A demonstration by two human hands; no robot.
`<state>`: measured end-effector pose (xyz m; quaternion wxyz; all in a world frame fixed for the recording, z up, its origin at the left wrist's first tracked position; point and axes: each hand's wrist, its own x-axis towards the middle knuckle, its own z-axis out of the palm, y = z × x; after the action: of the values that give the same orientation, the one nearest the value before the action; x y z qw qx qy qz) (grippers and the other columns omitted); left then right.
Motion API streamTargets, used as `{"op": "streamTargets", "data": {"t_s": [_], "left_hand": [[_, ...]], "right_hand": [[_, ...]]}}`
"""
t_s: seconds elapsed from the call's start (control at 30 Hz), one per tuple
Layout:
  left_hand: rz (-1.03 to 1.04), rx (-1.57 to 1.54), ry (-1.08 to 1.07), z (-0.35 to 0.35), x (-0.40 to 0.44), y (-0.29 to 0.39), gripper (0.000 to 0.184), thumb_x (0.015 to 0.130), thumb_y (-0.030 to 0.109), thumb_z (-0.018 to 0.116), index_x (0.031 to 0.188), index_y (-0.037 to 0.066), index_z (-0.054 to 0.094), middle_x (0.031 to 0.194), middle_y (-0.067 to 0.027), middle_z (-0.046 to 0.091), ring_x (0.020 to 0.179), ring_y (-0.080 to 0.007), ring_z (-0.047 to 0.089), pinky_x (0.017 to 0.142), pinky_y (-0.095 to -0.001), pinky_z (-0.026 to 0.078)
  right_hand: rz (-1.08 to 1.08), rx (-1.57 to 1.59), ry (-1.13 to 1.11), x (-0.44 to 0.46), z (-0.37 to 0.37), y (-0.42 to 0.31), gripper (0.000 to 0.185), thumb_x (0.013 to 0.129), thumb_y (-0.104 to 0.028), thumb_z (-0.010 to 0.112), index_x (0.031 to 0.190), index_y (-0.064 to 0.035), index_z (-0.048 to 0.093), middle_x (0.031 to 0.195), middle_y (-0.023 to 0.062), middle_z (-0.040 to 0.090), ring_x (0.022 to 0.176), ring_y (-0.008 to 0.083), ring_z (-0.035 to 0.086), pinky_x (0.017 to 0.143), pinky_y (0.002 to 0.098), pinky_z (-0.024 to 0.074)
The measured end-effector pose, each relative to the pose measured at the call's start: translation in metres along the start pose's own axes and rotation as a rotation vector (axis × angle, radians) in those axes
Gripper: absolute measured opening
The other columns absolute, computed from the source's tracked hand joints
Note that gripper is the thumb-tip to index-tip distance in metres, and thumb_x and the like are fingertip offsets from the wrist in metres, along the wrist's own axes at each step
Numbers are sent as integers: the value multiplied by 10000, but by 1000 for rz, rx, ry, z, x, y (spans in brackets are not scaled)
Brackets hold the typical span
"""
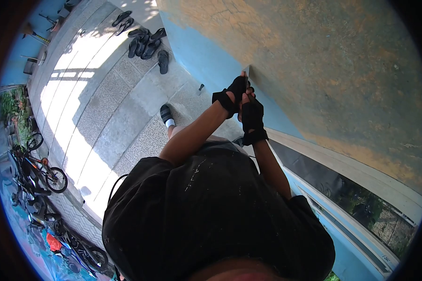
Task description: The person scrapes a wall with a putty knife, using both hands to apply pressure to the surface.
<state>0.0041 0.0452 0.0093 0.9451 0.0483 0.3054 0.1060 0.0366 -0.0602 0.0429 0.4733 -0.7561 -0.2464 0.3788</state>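
Note:
Both my hands wear black fingerless gloves and meet at a scraper (247, 70), whose flat metal blade rests against the wall (323, 61). My left hand (237, 89) is closed on it close to the blade. Just below, my right hand (252, 112) is wrapped around the handle end, which is mostly hidden by the fingers. Blue paint covers the lower strip of the wall, while brownish, patchy surface shows above it.
A small dark-handled object (200, 89) lies on the paved floor (140, 100) near my sandalled foot (166, 114). Several black sandals (147, 44) sit by the wall's corner. A window ledge (342, 154) runs at right. Bicycles and motorbikes (47, 210) stand at far left.

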Motion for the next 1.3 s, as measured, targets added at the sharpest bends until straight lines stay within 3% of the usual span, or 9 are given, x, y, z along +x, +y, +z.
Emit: {"op": "streamTargets", "data": {"t_s": [0.3,0.4,0.57,0.63,0.87,0.9,0.93,1.0,1.3], "left_hand": [[-9,-122,-88,-8,0,3,571,888,647,499,600,172,368,551,11,364,643,-191,472,564,-302,416],[24,-174,-40,-15,8,10,573,883,654,502,608,166,382,546,9,361,636,-183,462,561,-301,418],[-1,-200,-96,-11,9,-2,567,884,644,510,617,156,399,535,5,354,608,-183,452,551,-295,416],[-2,-175,-141,-9,7,-6,565,877,643,522,611,161,396,525,6,349,605,-183,453,548,-293,418],[15,-178,-73,-9,2,9,578,896,642,485,582,168,384,526,4,368,598,-192,470,548,-296,428],[39,-123,-57,-4,2,3,575,906,639,467,589,166,388,535,2,375,611,-194,483,553,-306,431],[47,-128,-59,1,0,5,575,906,639,467,589,166,388,535,2,375,611,-194,483,553,-306,431],[40,-100,18,6,-3,2,569,910,637,462,603,162,398,545,0,380,622,-200,492,559,-316,434],[8,-77,65,19,-4,-2,565,904,662,440,650,158,396,545,-5,385,624,-215,495,563,-339,437]], "right_hand": [[-95,-160,37,-3,2,-4,249,953,-228,546,992,-10,660,805,142,673,759,253,656,696,341,496],[-193,-208,9,24,15,5,275,966,-284,527,905,-43,646,629,22,584,511,114,527,482,264,408],[-585,-333,190,13,9,12,263,959,-273,540,943,-34,651,625,55,580,531,128,544,504,273,421],[-206,-26,95,5,5,11,275,955,-267,545,937,-14,654,624,71,578,590,123,567,562,268,436],[-252,-152,70,19,10,16,241,965,-256,541,895,-43,629,614,-14,545,452,88,470,430,249,371],[-115,-161,42,12,3,8,261,948,-222,540,1042,-7,654,827,145,679,746,243,648,695,327,498],[-120,-166,35,10,0,-2,261,948,-222,540,1042,-7,654,827,145,679,746,243,648,695,327,498],[119,12,-41,6,-6,-14,247,952,-223,543,998,-8,655,739,96,650,647,181,606,611,300,476],[59,182,-14,-6,-8,-21,246,966,-283,540,825,-88,591,576,-36,504,410,62,417,382,230,312]]}}
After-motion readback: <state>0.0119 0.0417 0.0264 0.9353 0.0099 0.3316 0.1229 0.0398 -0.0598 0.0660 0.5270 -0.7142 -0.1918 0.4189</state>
